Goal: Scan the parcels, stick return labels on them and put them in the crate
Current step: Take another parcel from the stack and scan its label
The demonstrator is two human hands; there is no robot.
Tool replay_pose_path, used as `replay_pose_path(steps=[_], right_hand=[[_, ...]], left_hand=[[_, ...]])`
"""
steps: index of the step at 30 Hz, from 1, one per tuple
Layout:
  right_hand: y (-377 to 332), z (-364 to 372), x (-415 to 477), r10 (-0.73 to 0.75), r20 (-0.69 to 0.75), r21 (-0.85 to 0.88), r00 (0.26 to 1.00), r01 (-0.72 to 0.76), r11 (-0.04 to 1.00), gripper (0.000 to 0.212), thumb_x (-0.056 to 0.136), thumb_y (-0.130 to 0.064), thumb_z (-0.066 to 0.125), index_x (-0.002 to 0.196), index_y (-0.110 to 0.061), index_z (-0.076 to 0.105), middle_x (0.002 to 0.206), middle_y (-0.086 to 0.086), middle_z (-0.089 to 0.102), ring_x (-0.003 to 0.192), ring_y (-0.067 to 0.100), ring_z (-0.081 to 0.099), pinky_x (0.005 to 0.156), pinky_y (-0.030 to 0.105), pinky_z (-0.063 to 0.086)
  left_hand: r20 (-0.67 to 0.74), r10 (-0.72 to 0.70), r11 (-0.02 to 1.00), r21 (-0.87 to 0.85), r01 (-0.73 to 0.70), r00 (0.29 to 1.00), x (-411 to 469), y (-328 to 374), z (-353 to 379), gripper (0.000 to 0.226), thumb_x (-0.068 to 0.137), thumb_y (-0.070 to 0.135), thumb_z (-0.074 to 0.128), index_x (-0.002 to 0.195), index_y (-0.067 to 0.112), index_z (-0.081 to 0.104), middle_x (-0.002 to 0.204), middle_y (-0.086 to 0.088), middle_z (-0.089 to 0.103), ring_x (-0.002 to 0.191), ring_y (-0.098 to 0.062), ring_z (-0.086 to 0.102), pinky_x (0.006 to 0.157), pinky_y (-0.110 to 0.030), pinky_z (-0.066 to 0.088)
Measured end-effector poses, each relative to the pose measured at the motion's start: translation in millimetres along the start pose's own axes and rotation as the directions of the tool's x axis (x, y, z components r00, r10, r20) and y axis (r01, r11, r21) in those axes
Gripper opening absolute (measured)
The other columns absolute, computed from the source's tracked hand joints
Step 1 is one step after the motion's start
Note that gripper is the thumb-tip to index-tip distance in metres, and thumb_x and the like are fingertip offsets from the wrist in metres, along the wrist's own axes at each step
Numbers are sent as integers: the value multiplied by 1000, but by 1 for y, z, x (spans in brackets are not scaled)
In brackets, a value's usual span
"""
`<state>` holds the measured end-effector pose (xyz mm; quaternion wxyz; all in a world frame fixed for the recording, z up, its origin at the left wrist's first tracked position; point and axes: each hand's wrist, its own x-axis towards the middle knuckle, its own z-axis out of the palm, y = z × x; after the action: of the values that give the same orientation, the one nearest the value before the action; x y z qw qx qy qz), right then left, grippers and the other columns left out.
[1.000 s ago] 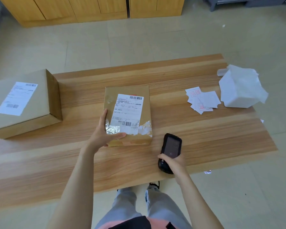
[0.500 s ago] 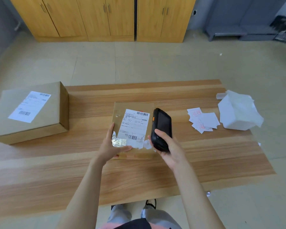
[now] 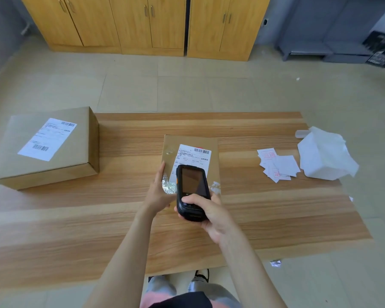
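- Fingers [image 3: 195, 197] of my right hand [image 3: 211, 215] wrap the scanner [image 3: 192, 190], held over the parcel [image 3: 190, 150].
- My left hand [image 3: 159, 193] grips the parcel's near left edge, flat on the table [image 3: 76, 230].

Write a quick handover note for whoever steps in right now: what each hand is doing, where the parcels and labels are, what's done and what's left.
Left hand: steadying the small flat brown cardboard parcel at its near left edge, mid-table.
Right hand: holding the black handheld scanner over that parcel's white shipping label.
Large brown cardboard box with its own shipping label sits at the table's left end, untouched.
Loose white return labels with red print lie to the right, beside a crumpled white paper bundle.
Done: no return label shows on either parcel.
Left: finish this scan, label, crate; then the large box. A dark crate shows at far right on the floor.
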<state>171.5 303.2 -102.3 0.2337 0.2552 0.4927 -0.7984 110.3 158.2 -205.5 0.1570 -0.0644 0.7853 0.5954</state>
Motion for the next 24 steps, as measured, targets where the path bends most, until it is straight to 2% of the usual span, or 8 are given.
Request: replay_pose_path(steps=[2,4,6,11,15,17,21,24], right_hand=[[1,0,-3,3,-5,2,1000,-3,1000,43,71,2,73,109,-2,54,88,21,70,74,33,70,60,34,57],[1,-1,-7,14,-10,11,1000,-14,1000,45,71,2,73,111,1,52,83,20,71,73,34,70,58,32,56],[1,0,-11,20,2,7,1000,-20,1000,38,71,2,72,105,2,54,79,19,72,70,33,70,57,30,56],[1,4,-19,26,3,-7,1000,-26,1000,34,73,1,71,103,3,55,74,18,70,67,32,69,54,27,55],[3,5,-22,48,-25,-9,999,-48,999,32,73,2,71,101,3,55,74,21,70,64,31,70,51,26,54],[3,5,-25,56,-33,-19,998,-57,998,31,72,1,72,98,3,54,74,23,69,62,30,69,50,25,54],[5,4,-29,46,-56,-15,997,-47,999,38,72,2,72,103,1,51,71,21,69,62,31,70,50,26,54],[4,5,-30,39,-53,-23,998,-40,999,38,72,3,72,104,1,51,71,21,69,62,32,70,51,27,55]], left_hand=[[-7,-4,1000,8,4,1000,2,1,0,107,71,1,76,150,35,11,149,1,27,89,12,43,59,-6,49],[-4,-27,1000,7,27,1000,5,4,0,108,72,1,75,150,37,10,148,-3,26,99,-7,53,66,-31,56],[4,-40,999,4,40,999,9,7,1,107,73,2,74,149,38,9,147,-5,26,105,-23,53,65,-41,56],[-17,-57,998,24,57,998,17,9,3,105,75,1,71,149,41,8,145,-7,29,114,-23,47,71,-44,57],[-11,-77,997,19,77,997,21,9,3,106,76,-1,70,148,44,7,142,-8,30,115,-30,49,65,-41,57],[-10,-89,996,24,89,996,22,9,3,107,76,2,72,148,44,6,142,-8,30,115,-29,49,68,-43,58],[-33,-60,996,64,62,998,22,9,3,107,75,10,76,149,40,4,145,-8,29,123,-19,37,67,-21,48],[-32,-64,995,69,66,997,22,9,3,108,75,10,76,149,40,4,144,-9,29,118,-17,37,64,-20,47]])
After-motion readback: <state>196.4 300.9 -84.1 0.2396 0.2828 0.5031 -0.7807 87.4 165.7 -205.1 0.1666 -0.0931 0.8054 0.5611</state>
